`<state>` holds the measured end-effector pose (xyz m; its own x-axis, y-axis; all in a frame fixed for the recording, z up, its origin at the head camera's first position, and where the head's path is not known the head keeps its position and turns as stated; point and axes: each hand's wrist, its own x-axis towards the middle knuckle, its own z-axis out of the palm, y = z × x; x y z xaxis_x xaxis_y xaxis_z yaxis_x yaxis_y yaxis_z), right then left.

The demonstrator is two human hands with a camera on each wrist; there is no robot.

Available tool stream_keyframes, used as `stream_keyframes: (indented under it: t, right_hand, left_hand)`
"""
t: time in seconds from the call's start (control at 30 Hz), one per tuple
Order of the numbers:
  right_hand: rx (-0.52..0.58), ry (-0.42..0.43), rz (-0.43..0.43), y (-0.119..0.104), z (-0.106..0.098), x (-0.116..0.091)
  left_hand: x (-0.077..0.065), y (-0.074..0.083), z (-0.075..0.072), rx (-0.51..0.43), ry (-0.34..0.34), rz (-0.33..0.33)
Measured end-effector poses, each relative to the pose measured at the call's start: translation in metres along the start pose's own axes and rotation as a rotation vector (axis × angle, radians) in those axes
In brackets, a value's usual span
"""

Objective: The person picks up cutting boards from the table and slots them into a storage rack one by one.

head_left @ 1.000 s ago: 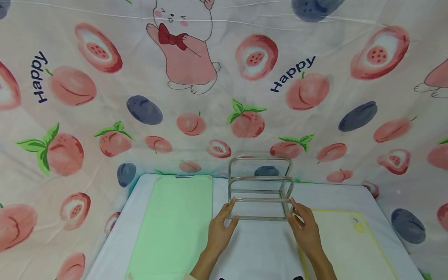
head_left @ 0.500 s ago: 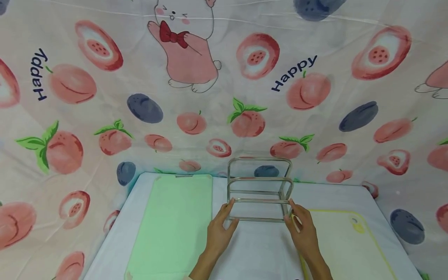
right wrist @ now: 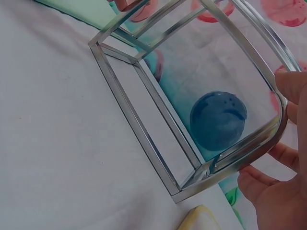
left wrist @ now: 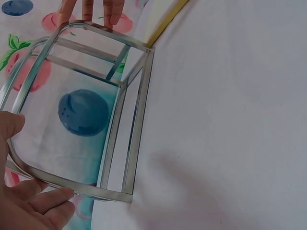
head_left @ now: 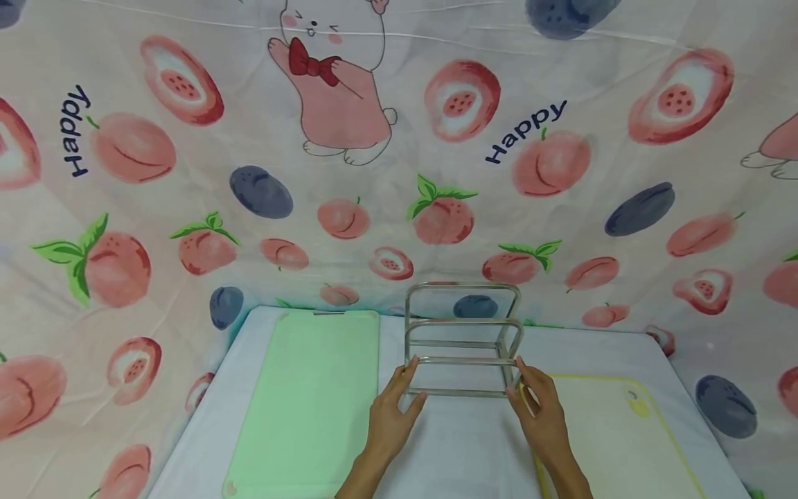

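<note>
A silver metal rack [head_left: 464,361] with several rounded upright loops stands toward the back of the table, between two boards. My left hand [head_left: 388,419] holds its front loop at the left side, thumb on the near face and fingers along the outer edge. At the opposite side, my right hand [head_left: 544,412] grips the same loop with thumb and fingers. The left wrist view shows the rack's lower front bar [left wrist: 137,120] and the left thumb [left wrist: 13,124] against the loop. In the right wrist view, the right fingers partly go behind the frame [right wrist: 135,120].
To the left lies a green cutting board [head_left: 305,402]. A pale board with a yellow rim [head_left: 614,430] lies at the right, beside the right forearm. A fruit-printed cloth [head_left: 349,187] hangs behind the white-covered table [head_left: 461,450].
Both hands keep hold of the rack in nearly the same spot. The right hand has shifted very slightly, and the head view has moved a little.
</note>
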<state>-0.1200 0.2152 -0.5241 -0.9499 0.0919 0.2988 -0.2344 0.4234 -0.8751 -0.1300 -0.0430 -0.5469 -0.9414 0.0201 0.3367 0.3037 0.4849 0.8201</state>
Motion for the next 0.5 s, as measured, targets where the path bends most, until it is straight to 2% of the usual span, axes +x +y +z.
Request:
stream_keyframes:
  t: [0.1, 0.5]
  right_hand:
    - [-0.003, -0.015, -0.004, 0.0102, 0.0003, 0.0004]
    - [0.034, -0.044, 0.004, 0.0121, -0.0015, 0.0010]
  left_hand:
    - [-0.0002, -0.0001, 0.0008, -0.008, 0.000, -0.007]
    - [-0.0006, 0.0028, 0.0038, -0.009, 0.033, -0.030]
